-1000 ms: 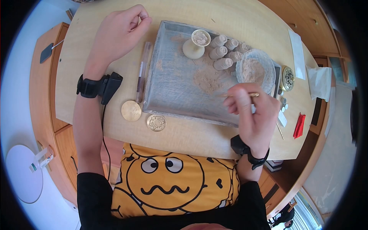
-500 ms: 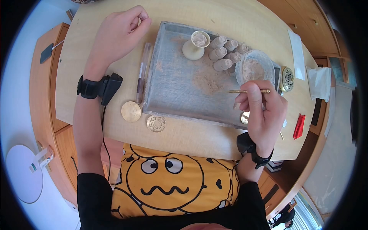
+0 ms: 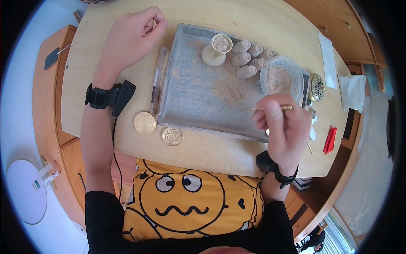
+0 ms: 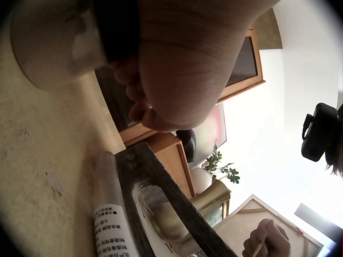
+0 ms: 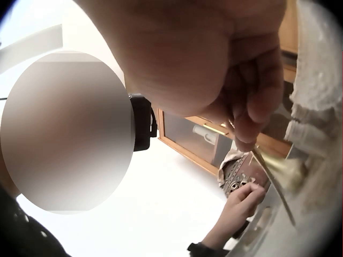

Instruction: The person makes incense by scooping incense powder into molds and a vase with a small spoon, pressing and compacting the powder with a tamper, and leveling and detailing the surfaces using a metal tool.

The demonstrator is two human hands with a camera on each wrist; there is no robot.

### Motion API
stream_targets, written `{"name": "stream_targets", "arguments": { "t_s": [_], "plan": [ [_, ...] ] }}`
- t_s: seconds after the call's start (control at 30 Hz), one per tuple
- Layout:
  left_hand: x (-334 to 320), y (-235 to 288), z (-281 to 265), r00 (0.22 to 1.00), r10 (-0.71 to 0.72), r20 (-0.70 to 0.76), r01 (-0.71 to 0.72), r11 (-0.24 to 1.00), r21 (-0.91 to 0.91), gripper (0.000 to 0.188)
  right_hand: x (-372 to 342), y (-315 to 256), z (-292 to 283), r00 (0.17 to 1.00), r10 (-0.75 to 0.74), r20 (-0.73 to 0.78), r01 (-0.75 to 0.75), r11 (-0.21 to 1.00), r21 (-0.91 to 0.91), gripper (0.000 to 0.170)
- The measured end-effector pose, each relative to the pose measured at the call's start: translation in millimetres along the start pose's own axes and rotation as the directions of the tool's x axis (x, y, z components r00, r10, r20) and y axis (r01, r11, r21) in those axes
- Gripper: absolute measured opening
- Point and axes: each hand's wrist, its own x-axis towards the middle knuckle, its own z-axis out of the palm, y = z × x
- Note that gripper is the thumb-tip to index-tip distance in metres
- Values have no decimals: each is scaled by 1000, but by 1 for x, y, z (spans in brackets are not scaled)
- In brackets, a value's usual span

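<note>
In the head view, my right hand (image 3: 287, 131) pinches a thin brass stick (image 3: 286, 107) above the right part of a grey wooden tray (image 3: 182, 101). Its slim pointed end angles down towards the tray in the right wrist view, where the stick (image 5: 276, 184) leaves the fingertips. Left of the tray, my left hand (image 3: 133, 40) stays with fingers loosely curled, holding nothing. On the tray stand a flared brass cup (image 3: 212, 58) filled with pale powder, several powder-dusted small bottles (image 3: 242, 59), and a clear tub of powder (image 3: 298, 78). Loose powder (image 3: 230, 91) lies spread between them and the stick.
A clear tube (image 3: 156, 80) lies along the tray's left side. Near the front edge are a plain brass disc (image 3: 144, 123) and a patterned brass disc (image 3: 172, 136). To the right sit a pierced brass lid (image 3: 317, 86) and a red pouch (image 3: 330, 139).
My right hand first shifted right and towards the table's front edge with the brass stick, then came back left. The left hand has kept still.
</note>
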Motion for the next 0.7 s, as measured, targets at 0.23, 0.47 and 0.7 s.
{"name": "stream_targets", "arguments": {
  "t_s": [0.23,0.47,0.7],
  "plan": [
    [0,1,-1,1000,3,7,-3,1000,5,18,1,0,4,995,-48,83,49,999,-10,13],
    [-1,1,2,1000,-17,0,17,999,-28,17,-1,2,7,991,-89,96,83,994,67,16],
    [-1,0,1,1000,-5,6,5,1000,6,18,2,3,3,999,-5,-32,4,999,-48,17]
  ]
}}
